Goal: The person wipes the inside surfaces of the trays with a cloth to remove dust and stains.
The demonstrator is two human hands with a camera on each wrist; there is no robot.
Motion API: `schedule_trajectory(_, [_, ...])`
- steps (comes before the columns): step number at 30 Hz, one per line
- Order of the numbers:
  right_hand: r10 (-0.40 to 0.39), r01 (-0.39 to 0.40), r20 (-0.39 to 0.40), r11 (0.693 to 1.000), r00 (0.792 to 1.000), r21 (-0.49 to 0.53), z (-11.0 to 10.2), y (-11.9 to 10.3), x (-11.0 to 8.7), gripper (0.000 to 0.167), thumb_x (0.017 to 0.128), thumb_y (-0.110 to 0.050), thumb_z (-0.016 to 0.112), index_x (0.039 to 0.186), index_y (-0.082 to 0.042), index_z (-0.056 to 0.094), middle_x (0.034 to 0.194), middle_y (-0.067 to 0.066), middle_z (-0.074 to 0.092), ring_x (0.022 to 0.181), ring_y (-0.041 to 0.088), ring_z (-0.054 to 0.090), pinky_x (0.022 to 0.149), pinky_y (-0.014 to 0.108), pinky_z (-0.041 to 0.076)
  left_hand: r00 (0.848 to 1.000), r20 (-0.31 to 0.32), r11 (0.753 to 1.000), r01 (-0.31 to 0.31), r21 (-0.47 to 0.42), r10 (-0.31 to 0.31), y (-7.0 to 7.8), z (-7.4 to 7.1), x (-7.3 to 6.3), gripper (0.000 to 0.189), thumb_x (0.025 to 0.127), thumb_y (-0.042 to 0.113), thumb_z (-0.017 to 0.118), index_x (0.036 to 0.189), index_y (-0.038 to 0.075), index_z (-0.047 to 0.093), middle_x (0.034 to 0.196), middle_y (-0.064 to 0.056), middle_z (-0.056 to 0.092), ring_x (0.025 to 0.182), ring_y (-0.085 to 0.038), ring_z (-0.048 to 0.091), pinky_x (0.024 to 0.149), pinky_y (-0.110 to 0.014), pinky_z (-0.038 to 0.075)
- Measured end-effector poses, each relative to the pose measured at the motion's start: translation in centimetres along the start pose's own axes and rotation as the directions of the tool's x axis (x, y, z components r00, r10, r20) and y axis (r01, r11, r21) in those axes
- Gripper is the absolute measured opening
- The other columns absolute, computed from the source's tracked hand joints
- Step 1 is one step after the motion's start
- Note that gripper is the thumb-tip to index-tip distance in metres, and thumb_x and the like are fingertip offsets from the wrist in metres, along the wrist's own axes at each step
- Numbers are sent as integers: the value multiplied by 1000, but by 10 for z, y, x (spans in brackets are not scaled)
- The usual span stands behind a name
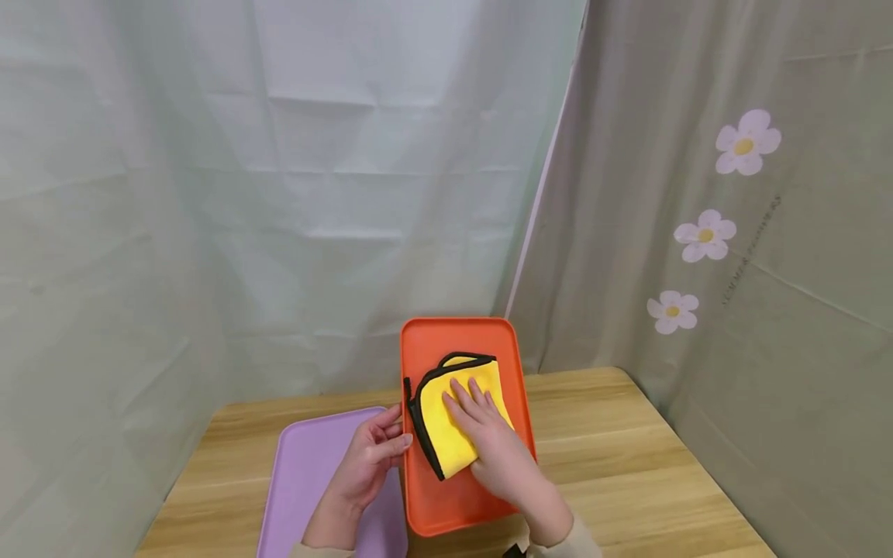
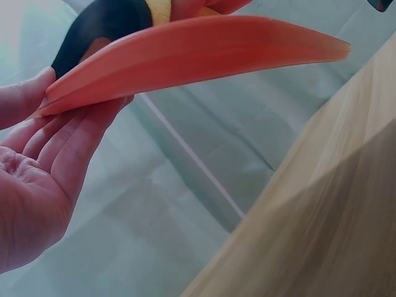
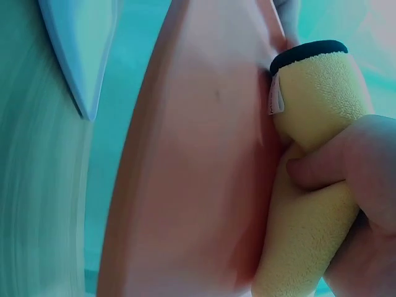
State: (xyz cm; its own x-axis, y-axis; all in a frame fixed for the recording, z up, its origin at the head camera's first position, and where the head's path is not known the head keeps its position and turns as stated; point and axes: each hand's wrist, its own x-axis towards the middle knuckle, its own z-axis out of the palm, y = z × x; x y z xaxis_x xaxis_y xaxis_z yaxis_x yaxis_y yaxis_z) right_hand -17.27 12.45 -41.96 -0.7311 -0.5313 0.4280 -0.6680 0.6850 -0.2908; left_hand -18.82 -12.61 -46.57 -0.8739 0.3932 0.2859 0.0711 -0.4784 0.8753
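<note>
My left hand point(image 1: 368, 459) grips the left edge of an orange tray point(image 1: 453, 335), thumb on the rim and fingers point(image 2: 77, 133) underneath. The tray is lifted off the table and tilted in the left wrist view. On its inner face lies a folded yellow cloth point(image 1: 438, 426) with black edging. My right hand point(image 1: 504, 459) presses the cloth to the tray, its fingers spread over it. In the right wrist view the thumb point(image 3: 325, 164) digs into a fold of the cloth, which bunches between thumb and palm. A small white label point(image 3: 276, 96) shows on it.
A purple tray point(image 1: 307, 473) lies on the wooden table point(image 1: 621, 465), left of and partly behind my left hand. Pale curtains point(image 1: 349, 194) hang along the back and sides, with printed white flowers point(image 1: 705, 235) on the right one.
</note>
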Motion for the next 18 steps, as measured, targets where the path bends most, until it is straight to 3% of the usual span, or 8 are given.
schedule_trajectory(6, [-39,39,5,999,999,-17,3,-8,2,108,66,32,55,164,-11,42,173,7,30,162,34,17,126,55,23,999,22,999,-29,16,29,-2,0,2,55,99,-12,54,149,10,63,119,-7,78,101,-15,76,81,-30,63])
schedule_trajectory(11, [-58,60,41,996,997,-68,4,-15,9,109,68,29,58,166,-14,39,175,6,25,162,33,13,128,53,20,995,57,996,-82,30,81,-2,-2,7,58,95,-17,47,142,11,68,115,-5,78,94,-12,75,77,-29,63])
schedule_trajectory(18, [-62,66,52,993,997,-95,10,-18,8,108,69,26,63,166,-14,39,176,6,24,162,34,14,127,55,22,998,38,997,-60,47,58,-2,-5,4,55,97,-16,48,141,10,68,115,-6,79,92,-13,76,77,-31,64])
